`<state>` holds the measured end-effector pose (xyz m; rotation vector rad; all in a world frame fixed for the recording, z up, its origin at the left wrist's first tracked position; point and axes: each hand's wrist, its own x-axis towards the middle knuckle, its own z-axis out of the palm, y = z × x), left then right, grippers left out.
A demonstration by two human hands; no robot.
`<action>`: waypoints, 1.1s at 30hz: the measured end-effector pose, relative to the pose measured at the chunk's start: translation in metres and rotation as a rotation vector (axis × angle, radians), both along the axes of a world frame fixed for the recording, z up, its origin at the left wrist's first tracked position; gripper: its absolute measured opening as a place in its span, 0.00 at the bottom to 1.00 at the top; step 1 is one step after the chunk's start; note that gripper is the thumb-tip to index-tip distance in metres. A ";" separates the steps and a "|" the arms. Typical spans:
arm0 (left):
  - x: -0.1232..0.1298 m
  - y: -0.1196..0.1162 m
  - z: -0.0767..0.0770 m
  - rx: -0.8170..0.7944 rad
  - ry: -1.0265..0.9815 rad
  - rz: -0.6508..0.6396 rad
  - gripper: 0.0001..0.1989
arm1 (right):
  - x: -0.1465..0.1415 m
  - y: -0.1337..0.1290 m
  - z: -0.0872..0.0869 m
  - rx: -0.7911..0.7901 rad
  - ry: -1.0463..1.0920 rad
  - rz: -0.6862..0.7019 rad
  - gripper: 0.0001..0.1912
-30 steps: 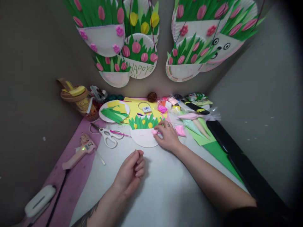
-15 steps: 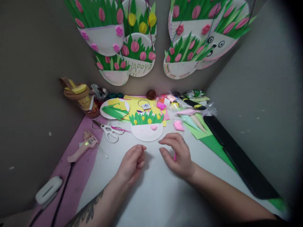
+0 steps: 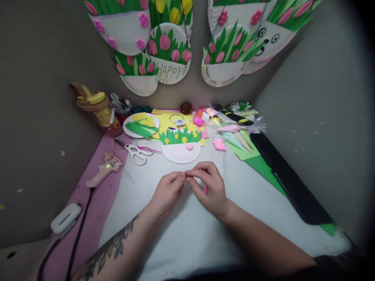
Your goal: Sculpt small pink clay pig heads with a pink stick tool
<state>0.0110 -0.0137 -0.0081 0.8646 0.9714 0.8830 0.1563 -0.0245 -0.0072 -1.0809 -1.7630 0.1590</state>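
My left hand [image 3: 170, 191] is closed, thumb and forefinger pinched together. What it holds, if anything, is too small to make out. My right hand [image 3: 208, 187] meets it at the fingertips, its thumb and forefinger closing on the same spot. A small bright pink piece [image 3: 205, 190] shows below the right palm, tucked behind the curled fingers. Just beyond both hands lies a white half paper plate [image 3: 178, 154] with green paper grass [image 3: 178, 136], yellow paper flowers and a pink lump [image 3: 190, 147] on its front.
White-handled scissors [image 3: 137, 153] and a pink glue gun [image 3: 107, 168] lie at left. A yellow-lidded cup [image 3: 98, 111] stands behind. Pink clay in a packet [image 3: 219, 144], piping bags [image 3: 234, 140] and a long black case [image 3: 295, 183] are at right. Decorated plates [image 3: 171, 54] hang on the wall.
My hands have come together, the right one moving left until its fingertips meet the left's pinch. The view has tilted down a little. The half plate stays where it lay.
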 end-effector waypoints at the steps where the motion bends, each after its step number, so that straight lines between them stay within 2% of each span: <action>1: 0.000 0.000 0.000 0.008 0.012 0.000 0.23 | 0.000 0.000 0.000 -0.004 -0.001 -0.002 0.10; 7: 0.006 -0.003 0.004 0.037 0.060 0.009 0.26 | 0.004 0.001 -0.007 0.010 -0.034 -0.007 0.11; 11: -0.010 0.005 0.018 0.060 0.107 -0.045 0.23 | 0.008 0.002 -0.007 -0.014 0.017 -0.018 0.10; 13: -0.030 0.017 0.026 0.237 0.299 0.026 0.17 | 0.011 0.003 -0.006 -0.031 0.072 -0.050 0.08; 15: -0.052 0.031 0.030 0.472 0.571 0.192 0.11 | 0.014 0.003 -0.005 -0.057 0.098 -0.070 0.05; 16: -0.061 0.037 0.030 0.568 0.736 0.187 0.08 | 0.015 0.004 -0.005 -0.069 0.093 -0.065 0.04; 17: -0.068 0.041 0.028 0.635 0.860 0.119 0.06 | 0.016 0.005 -0.005 -0.079 0.078 -0.051 0.04; 20: -0.071 0.043 0.015 0.656 1.015 -0.286 0.06 | 0.015 0.007 -0.009 -0.092 -0.017 -0.011 0.05; 21: -0.069 0.042 0.011 0.660 1.057 -0.344 0.07 | 0.015 0.008 -0.011 -0.094 -0.057 -0.006 0.05; 25: -0.055 0.036 0.001 0.668 1.155 -0.429 0.09 | 0.010 0.010 -0.021 -0.113 -0.204 0.020 0.03; 33: -0.049 0.033 0.000 0.657 1.169 -0.463 0.08 | -0.001 0.022 -0.039 -0.140 -0.358 0.019 0.04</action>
